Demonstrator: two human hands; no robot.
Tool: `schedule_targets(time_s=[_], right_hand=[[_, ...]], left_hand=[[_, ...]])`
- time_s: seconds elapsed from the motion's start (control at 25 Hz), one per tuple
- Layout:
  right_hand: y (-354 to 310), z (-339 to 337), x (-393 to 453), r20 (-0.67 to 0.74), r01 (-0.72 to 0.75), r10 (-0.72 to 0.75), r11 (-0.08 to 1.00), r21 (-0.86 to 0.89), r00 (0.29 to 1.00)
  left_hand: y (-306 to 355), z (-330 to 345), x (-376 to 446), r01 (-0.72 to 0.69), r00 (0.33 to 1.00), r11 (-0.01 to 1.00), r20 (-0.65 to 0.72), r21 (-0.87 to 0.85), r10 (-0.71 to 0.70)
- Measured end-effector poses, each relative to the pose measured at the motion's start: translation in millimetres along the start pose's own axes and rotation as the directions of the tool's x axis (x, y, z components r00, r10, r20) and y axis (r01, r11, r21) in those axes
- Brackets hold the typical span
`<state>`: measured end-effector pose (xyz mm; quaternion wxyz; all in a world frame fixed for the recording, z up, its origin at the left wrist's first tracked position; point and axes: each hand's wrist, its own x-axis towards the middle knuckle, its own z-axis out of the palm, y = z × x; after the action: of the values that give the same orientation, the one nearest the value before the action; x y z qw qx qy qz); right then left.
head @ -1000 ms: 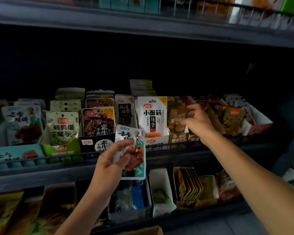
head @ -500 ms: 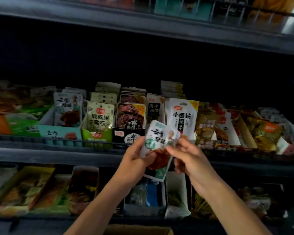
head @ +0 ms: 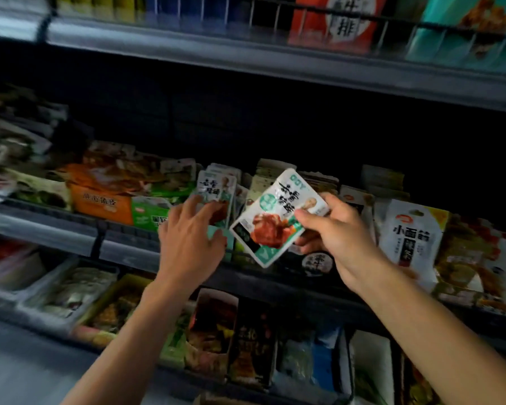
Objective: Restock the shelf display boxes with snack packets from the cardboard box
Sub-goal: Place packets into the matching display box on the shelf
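While the right hand (head: 338, 232) pinches a white-and-teal snack packet (head: 278, 219) between thumb and curled fingers, tilted and held in the air in front of the middle shelf, the left hand (head: 189, 238) reaches forward with fingers spread and nearly straight, its fingertips (head: 214, 207) touching the front of a row of matching packets (head: 216, 185) standing upright in a teal display box (head: 221, 239). That box sits just beyond the left hand, and the held packet hangs just to its right, partly covering the packets directly behind it. A white noodle-snack packet (head: 412, 229) with black characters stands to the right of the right hand, close beside the wrist. Left of the left hand, an orange display box (head: 100, 204) and a green one (head: 149, 213) line the shelf's grey front rail (head: 41, 226), their contents blurred. Below both forearms, the lower shelf holds more open boxes of packets (head: 211, 331), too dim to read. Above the hands, an upper shelf (head: 246, 58) with a wire guard carries an orange-red carton (head: 339, 21) and a teal one (head: 473, 30). At the bottom edge, between the forearms, a sliver of cardboard (head: 216, 400) shows; whether it is the supply box cannot be told.
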<state>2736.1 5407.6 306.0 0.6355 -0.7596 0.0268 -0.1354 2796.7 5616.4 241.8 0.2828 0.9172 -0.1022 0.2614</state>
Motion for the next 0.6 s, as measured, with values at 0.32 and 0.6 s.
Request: schedule_targets(time_s=[0.32,0.6], right_hand=[[-2,91,134,0.084,0.185,-0.167,0.821,-0.540,0.982],[23,133,141,0.197,0.260,-0.334,0.157,-0.953,0.922]], left_hand=[[-69,-8,-5,0.080,0.906,0.994,0.420,-0.073,-0.042],[-72,0,0,0.102,0.939,0.981,0.340,-0.167,-0.039]])
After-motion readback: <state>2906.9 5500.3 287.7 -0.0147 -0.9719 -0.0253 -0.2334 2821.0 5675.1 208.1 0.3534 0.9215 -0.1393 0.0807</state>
